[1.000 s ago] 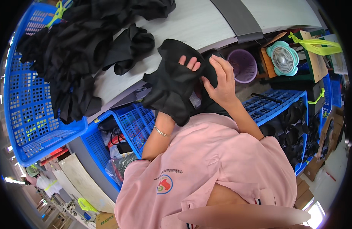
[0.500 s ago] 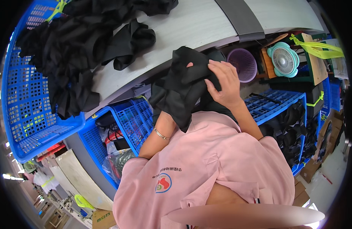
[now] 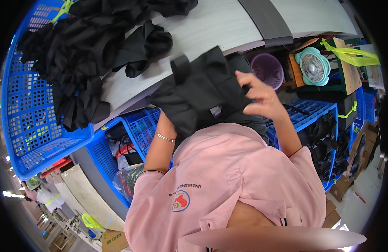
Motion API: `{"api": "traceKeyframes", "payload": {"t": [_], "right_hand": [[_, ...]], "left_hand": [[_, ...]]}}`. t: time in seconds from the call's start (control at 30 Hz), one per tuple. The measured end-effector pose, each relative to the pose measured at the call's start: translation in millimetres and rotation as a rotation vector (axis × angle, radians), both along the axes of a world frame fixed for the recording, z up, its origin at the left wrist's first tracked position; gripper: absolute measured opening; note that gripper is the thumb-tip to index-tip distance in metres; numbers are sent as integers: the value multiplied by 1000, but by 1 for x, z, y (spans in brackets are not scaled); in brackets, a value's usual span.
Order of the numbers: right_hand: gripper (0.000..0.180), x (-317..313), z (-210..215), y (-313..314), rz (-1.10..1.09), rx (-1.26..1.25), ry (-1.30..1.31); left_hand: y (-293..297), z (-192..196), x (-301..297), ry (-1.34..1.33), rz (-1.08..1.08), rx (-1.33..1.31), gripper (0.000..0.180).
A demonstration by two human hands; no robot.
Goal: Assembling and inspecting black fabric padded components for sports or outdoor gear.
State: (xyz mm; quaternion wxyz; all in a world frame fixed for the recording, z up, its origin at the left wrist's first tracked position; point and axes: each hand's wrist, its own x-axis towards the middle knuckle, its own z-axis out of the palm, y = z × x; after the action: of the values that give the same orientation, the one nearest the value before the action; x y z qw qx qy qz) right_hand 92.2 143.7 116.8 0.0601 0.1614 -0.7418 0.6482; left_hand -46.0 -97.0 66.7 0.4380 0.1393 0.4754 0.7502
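A black cloth garment piece (image 3: 204,90) is spread over my lap, with a small whitish tag or patch (image 3: 216,111) showing near its lower edge. My left hand is covered by this cloth; only the wrist with a silver bangle shows, so its fingers are hidden. Just beyond the cloth's right edge is my right hand (image 3: 263,98). Its fingers are bent and apart, thumb away from them, with nothing visible between them. On the table (image 3: 219,25), a heap of similar black pieces (image 3: 80,63) lies at the left, and one folded piece (image 3: 145,46) lies beside it.
A large blue basket (image 3: 32,105) stands at the left, partly under the heap. Another blue crate (image 3: 143,130) with bags sits below the table. To the right are a purple bin (image 3: 267,71), a turquoise fan (image 3: 312,66) and a blue crate of black pieces (image 3: 316,111).
The black cloth has opened out and shifted, now lying wider over my lap. My right hand has moved slightly right and off the cloth, its fingers bending. My left forearm has shifted left.
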Motion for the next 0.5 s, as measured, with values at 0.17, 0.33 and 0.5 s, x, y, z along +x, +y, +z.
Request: {"api": "traceKeyframes", "payload": {"t": [0.17,0.33,0.5], "right_hand": [[27,-49,13,53,-321,146,68],[22,-139,11,82,-559,425,242],[22,-126,-33,63,-1085,469,311]], "left_hand": [[12,-11,-31,-68,85,-76,41],[55,-12,-18,185,199,-345,41],[52,-1,0,268,378,-99,29]]}}
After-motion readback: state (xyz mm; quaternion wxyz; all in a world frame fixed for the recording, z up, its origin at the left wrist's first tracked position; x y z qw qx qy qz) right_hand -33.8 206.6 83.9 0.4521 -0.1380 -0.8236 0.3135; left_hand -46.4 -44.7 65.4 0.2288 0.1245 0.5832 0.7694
